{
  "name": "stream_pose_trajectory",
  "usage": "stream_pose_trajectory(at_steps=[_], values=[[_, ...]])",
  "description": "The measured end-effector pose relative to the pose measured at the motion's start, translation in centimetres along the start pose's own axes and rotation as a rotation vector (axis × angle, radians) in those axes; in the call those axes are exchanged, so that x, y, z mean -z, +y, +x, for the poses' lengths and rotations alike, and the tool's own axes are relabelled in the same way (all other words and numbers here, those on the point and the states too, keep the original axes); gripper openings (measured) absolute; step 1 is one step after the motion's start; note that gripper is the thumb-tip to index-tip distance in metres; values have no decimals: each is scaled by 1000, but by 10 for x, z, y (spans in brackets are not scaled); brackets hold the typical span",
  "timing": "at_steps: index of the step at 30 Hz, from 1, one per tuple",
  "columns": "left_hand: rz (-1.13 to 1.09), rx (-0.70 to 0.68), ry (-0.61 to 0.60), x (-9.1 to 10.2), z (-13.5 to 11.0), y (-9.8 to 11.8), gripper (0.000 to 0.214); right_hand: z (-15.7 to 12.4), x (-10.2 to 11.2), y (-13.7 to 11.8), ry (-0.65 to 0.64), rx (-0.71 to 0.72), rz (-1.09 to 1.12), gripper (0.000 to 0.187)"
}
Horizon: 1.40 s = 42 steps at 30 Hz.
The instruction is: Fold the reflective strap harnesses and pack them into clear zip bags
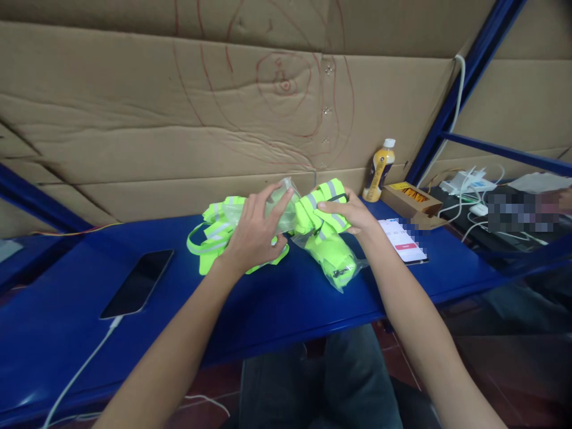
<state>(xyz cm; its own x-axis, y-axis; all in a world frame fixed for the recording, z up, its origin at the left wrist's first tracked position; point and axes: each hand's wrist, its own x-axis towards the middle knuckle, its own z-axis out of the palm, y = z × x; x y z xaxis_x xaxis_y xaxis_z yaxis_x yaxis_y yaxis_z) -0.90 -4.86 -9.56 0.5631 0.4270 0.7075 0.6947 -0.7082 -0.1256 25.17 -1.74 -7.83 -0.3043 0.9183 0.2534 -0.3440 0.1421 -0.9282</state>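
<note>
My left hand point(257, 229) holds a clear plastic bag point(282, 205) by its mouth, fingers curled round it above a loose pile of neon-yellow reflective straps point(213, 237). My right hand point(346, 211) grips a folded neon-yellow reflective strap bundle point(322, 205) right beside the bag's opening. Below the right hand lies a bagged bundle of the same straps point(335, 262) on the blue shelf point(277, 304).
A dark phone point(137, 283) with a white cable lies at the left. A lit phone point(404, 240), a small cardboard box point(411, 199) and a yellow drink bottle point(379, 170) sit at the right. Cardboard sheets line the back. Chargers and cables point(469, 185) are far right.
</note>
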Motion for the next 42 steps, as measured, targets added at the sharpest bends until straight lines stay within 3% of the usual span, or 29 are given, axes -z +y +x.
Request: stream_pose_trajectory(at_steps=[7, 13, 17, 21, 27, 33, 38, 42], values=[[11, 32, -29, -10, -4, 1, 103, -3, -14, 4, -8, 4, -69, 57], [116, 207, -3, -16, -3, 2, 114, 0, -9, 2, 28, 56, 32, 56], [117, 158, -53, -15, -4, 3, 112, 2, -4, 1, 118, 97, 13, 53], [95, 110, -68, -12, -4, 7, 114, 0, -6, -1, 113, 97, -111, 52], [70, 80, -99, -18, -4, 11, 119, -2, -20, 0, 133, 234, -276, 47], [71, 155, -82, -26, -6, 7, 123, -6, -29, -5, 120, 84, -127, 56], [77, 150, -1, -20, -6, 1, 135, -5, -23, -8, 63, -99, -161, 56], [79, 51, -70, -17, -4, 4, 127, -2, -22, -5, 54, -13, -282, 50]])
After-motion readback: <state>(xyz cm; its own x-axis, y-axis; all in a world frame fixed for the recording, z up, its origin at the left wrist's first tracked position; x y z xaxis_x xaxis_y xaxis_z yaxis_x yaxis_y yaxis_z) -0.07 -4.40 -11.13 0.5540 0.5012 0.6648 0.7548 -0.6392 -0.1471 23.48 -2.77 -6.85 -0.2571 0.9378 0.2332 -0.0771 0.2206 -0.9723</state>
